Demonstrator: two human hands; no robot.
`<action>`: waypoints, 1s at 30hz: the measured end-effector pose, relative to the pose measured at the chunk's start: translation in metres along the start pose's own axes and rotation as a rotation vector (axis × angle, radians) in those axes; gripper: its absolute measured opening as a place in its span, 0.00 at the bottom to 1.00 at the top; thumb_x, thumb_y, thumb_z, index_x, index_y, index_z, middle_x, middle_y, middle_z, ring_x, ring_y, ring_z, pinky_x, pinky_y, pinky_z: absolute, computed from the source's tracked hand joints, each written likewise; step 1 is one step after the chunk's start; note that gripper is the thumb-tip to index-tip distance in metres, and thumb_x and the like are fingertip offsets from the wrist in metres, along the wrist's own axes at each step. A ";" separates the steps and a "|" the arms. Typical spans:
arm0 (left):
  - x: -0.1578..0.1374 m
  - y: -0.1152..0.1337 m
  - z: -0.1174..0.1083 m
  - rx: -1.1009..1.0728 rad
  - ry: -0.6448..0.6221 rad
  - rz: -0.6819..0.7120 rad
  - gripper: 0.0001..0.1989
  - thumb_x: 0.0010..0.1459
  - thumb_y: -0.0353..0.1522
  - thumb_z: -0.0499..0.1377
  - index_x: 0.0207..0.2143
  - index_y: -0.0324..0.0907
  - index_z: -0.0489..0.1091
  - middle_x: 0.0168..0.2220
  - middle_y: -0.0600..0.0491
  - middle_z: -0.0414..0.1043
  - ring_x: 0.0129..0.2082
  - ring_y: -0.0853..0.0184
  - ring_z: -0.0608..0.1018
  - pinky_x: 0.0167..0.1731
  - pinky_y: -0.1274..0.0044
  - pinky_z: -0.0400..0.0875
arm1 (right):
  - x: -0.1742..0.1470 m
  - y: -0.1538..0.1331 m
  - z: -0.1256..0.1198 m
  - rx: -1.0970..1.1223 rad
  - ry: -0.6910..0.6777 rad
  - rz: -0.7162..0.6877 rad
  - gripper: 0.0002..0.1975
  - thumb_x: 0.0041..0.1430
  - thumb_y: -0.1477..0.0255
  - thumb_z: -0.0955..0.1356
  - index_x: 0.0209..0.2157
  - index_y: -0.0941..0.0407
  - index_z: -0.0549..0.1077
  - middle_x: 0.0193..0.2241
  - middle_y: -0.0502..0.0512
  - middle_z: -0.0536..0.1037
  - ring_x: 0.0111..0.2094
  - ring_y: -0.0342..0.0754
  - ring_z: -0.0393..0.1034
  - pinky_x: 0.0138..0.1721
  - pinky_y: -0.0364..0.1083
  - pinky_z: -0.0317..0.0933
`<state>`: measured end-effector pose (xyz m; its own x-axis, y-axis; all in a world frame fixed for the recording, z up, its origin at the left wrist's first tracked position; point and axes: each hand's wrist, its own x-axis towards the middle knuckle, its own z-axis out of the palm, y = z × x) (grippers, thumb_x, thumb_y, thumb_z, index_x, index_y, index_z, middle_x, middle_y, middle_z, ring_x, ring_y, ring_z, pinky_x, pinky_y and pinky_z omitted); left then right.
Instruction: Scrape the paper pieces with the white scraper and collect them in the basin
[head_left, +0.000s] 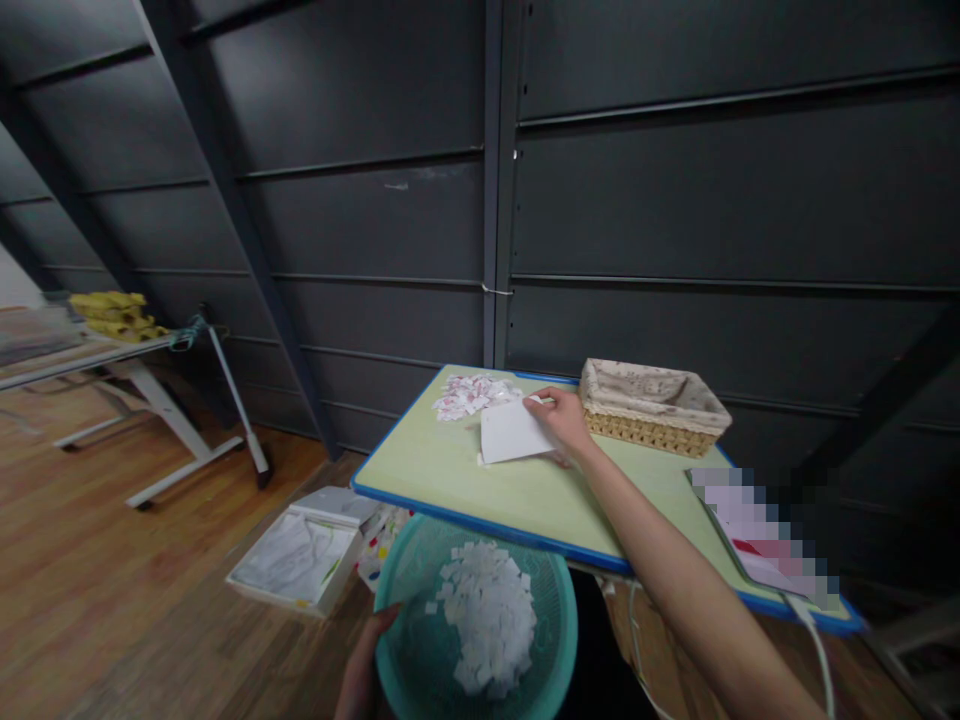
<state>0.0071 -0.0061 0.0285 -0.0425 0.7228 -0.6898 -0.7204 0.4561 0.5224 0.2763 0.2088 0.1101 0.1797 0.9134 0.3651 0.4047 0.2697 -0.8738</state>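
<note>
With my right hand (562, 418) I grip a white card (514, 432) by its right end, just over the pale green tabletop (442, 470). Behind the card lies a heap of small paper pieces (469, 393) with reddish print. My left hand (373, 640) is closed on the left rim of a teal plastic basket (397, 690) below the table's front edge; most of its fingers are hidden. Many small white paper pieces (491, 620) fill the middle of that basket.
A lined wicker basket (652, 425) stands at the table's back right. A pixelated flat device (757, 540) lies at the right edge, its white cable (821, 650) hanging down. On the floor at left is an open white box (300, 560). Another table (97, 350) holds yellow items (116, 312).
</note>
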 end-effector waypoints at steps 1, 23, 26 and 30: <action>0.000 0.000 0.001 0.003 0.000 -0.006 0.33 0.48 0.31 0.63 0.58 0.32 0.63 0.31 0.45 0.83 0.40 0.49 0.82 0.47 0.60 0.72 | 0.000 0.001 0.000 0.016 0.006 0.011 0.18 0.45 0.58 0.68 0.31 0.59 0.76 0.23 0.57 0.78 0.24 0.51 0.71 0.25 0.44 0.59; -0.010 -0.002 0.005 -0.038 -0.029 -0.010 0.37 0.48 0.30 0.62 0.61 0.31 0.59 0.32 0.44 0.83 0.42 0.46 0.80 0.48 0.56 0.70 | 0.001 -0.003 -0.006 -0.065 0.055 -0.019 0.17 0.43 0.59 0.68 0.28 0.59 0.76 0.24 0.58 0.78 0.26 0.51 0.71 0.25 0.44 0.59; -0.011 -0.003 0.006 -0.008 -0.028 0.012 0.37 0.49 0.31 0.61 0.61 0.30 0.57 0.36 0.41 0.83 0.43 0.47 0.80 0.50 0.57 0.69 | 0.000 -0.004 -0.004 -0.071 0.013 -0.003 0.17 0.43 0.59 0.69 0.29 0.59 0.75 0.23 0.57 0.78 0.25 0.51 0.71 0.24 0.44 0.58; -0.006 0.000 0.004 -0.002 -0.008 0.013 0.38 0.51 0.33 0.60 0.62 0.26 0.53 0.33 0.41 0.83 0.42 0.49 0.81 0.51 0.59 0.69 | -0.006 -0.008 0.001 0.037 -0.045 0.066 0.19 0.43 0.58 0.69 0.32 0.59 0.75 0.22 0.56 0.78 0.22 0.50 0.70 0.20 0.42 0.55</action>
<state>0.0104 -0.0085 0.0343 -0.0461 0.7327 -0.6789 -0.7215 0.4457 0.5300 0.2716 0.2013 0.1147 0.1643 0.9422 0.2921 0.3602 0.2184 -0.9070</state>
